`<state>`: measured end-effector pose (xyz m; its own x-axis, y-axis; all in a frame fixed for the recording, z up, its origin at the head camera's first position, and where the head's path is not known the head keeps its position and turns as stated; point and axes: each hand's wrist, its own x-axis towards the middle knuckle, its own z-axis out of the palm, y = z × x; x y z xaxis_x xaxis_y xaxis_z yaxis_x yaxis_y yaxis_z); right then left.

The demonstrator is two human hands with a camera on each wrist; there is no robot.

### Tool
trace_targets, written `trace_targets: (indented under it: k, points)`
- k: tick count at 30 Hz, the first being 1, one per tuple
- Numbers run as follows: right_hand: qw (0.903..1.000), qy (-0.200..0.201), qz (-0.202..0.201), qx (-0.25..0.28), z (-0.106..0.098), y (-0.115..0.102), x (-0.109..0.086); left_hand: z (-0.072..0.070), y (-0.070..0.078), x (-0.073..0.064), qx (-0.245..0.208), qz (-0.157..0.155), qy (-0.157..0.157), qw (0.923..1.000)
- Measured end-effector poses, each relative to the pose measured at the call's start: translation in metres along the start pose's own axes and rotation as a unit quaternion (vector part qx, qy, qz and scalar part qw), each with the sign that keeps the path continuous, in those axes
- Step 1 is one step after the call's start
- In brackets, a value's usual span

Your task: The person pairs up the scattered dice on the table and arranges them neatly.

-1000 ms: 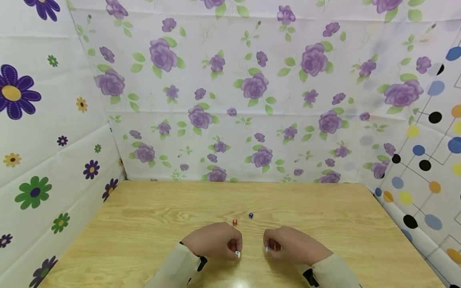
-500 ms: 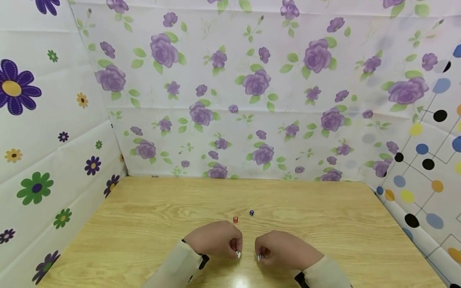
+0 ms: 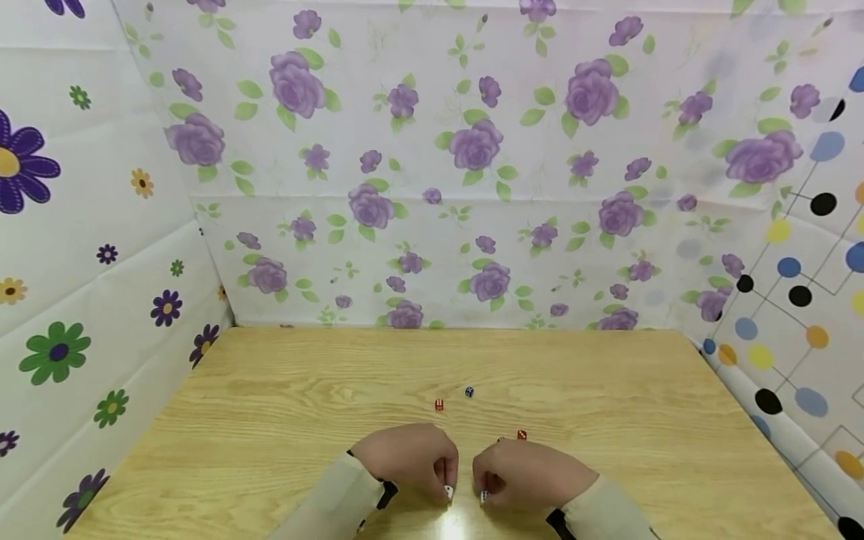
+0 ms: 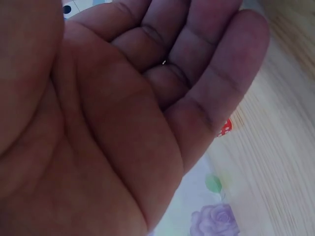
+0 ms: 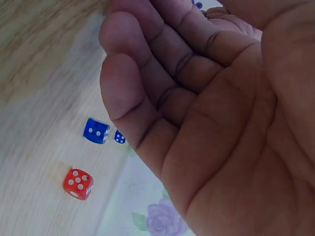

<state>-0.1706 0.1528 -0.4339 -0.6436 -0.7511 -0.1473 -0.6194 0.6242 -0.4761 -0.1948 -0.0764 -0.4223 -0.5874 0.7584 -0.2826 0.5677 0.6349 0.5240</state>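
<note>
Fingers and thumb of the left hand (image 3: 410,460) curl down to pinch a left white die (image 3: 448,493) low at the table (image 3: 290,397); whether it touches the surface I cannot tell. That die looks like hard, light plastic, so a gentle squeeze across two opposite side faces should hold it without damage. Beyond that hand lies a far red die (image 3: 439,405), and farther right a far blue die (image 3: 469,391); their smooth faces could be slippery, and their corners would make poor grasping places. Across a narrow gap from the first, a right white die (image 3: 484,496) sits between the thumb and fingers of the right hand (image 3: 529,472), which grips it with a spotted face showing. Behind that hand are a near blue die (image 5: 96,131), mostly hidden from the head view, and a near red die (image 3: 522,435), standing apart; both would likely slide at a nudge, so a straight-down pinch on flat sides suits them.
</note>
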Motion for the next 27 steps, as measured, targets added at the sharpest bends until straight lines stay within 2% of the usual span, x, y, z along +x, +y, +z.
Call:
trace_targets:
  k: [5,9,14,19,27]
  points:
    - [0.9998,-0.011,-0.017,0.007,0.002,-0.002,0.001,0.004,0.004,-0.001,0.01,-0.016,0.0,0.9998]
    - [0.9997,-0.004,-0.025,-0.001,0.002,-0.004,0.001,0.006,0.007,-0.001,0.022,-0.012,-0.002,0.9997]
    - [0.9998,0.003,-0.017,-0.006,0.002,-0.006,0.001,0.007,0.009,0.001,0.036,0.0,-0.005,0.9993]
    - [0.9999,0.0,-0.01,-0.003,0.003,-0.006,0.001,0.009,0.01,0.002,0.051,-0.001,-0.003,0.9987]
    - [0.9997,-0.008,0.021,0.012,-0.005,-0.004,-0.004,0.004,0.012,-0.001,0.017,-0.033,-0.002,0.9993]
